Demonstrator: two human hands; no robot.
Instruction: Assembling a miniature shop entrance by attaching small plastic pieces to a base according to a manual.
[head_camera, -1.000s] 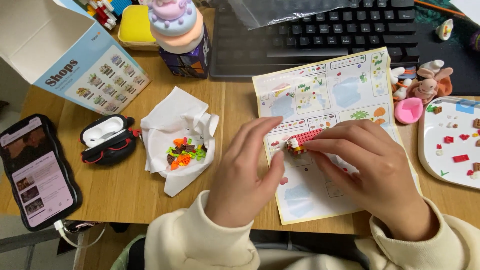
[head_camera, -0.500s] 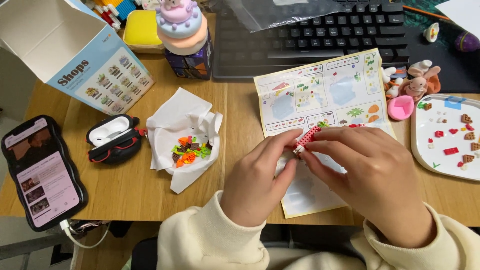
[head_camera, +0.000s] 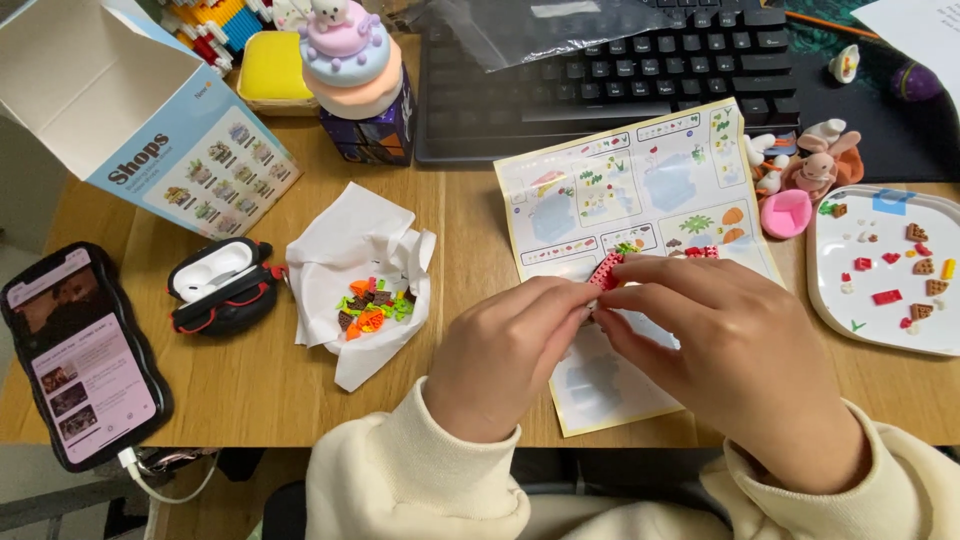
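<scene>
Head camera, looking down at a wooden desk (head_camera: 250, 390). Both hands meet near the middle of the view, fingertips pinched together on a small red brick strip (head_camera: 607, 270). The left hand (head_camera: 505, 355) comes in from below, thumb and forefinger closed on the strip's lower end. The right hand (head_camera: 740, 350) arches over from the right, fingers curled down onto the same spot. The strip sticks up and out of the pinch, above the fingertips. Its long axis runs on a diagonal, lower left to upper right, with the free end pointing away from the person. Its lower end is hidden by the fingers, so how far it reaches into the grip cannot be told.

The hands hover over a folded instruction sheet (head_camera: 640, 190) lying flat on the desk. To the left sits a crumpled white tissue (head_camera: 355, 260) holding a heap of tiny orange, green and brown pieces (head_camera: 372, 305). Further left are an open earbud case (head_camera: 222, 283) and a phone (head_camera: 80, 355) with its screen lit. At the right edge a white tray (head_camera: 850, 300) carries scattered small red and brown bricks. A black keyboard (head_camera: 640, 60) lies beyond the sheet, and an open cardboard box (head_camera: 110, 110) stands top left.
</scene>
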